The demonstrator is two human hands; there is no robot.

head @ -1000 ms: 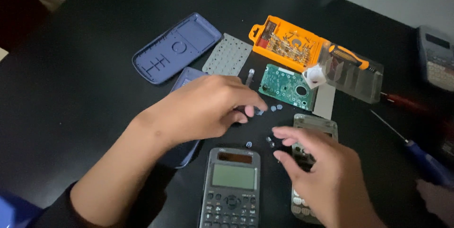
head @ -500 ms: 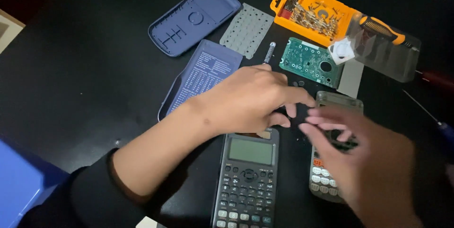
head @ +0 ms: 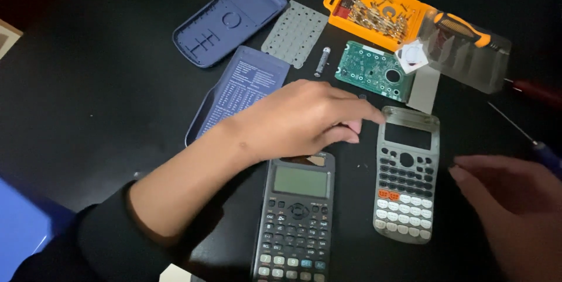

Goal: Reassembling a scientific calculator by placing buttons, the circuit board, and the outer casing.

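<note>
Far left on the black table (head: 88,100) lies a blue calculator back shell (head: 228,19), hollow side up. Just below it sits a blue slide cover (head: 240,92) bearing a printed table; its lower end is hidden under the left forearm.

Right of the shell lies a grey rubber keypad sheet (head: 294,33), and beside that a small cylindrical battery (head: 321,61).

The left hand (head: 298,119) reaches across the centre, palm down, fingers curled together with the tips pinched low over the table, just left of the grey front panel's top corner. Whether anything is pinched between them cannot be told. Below this hand lies 1 complete dark calculator (head: 295,217), screen up; the wrist overlaps its top edge.

Beyond the hand sits a green circuit board (head: 372,71), with an orange screwdriver-bit case (head: 374,10) behind it, its clear lid (head: 462,54) swung out to the right.

Next comes the grey front panel (head: 405,174), face up, with an empty display window and key rows partly filled.

At far right the right hand (head: 515,212) hovers near the panel's right edge, fingers loosely extended, holding nothing. A blue-handled screwdriver (head: 547,153) lies just beyond it.
</note>
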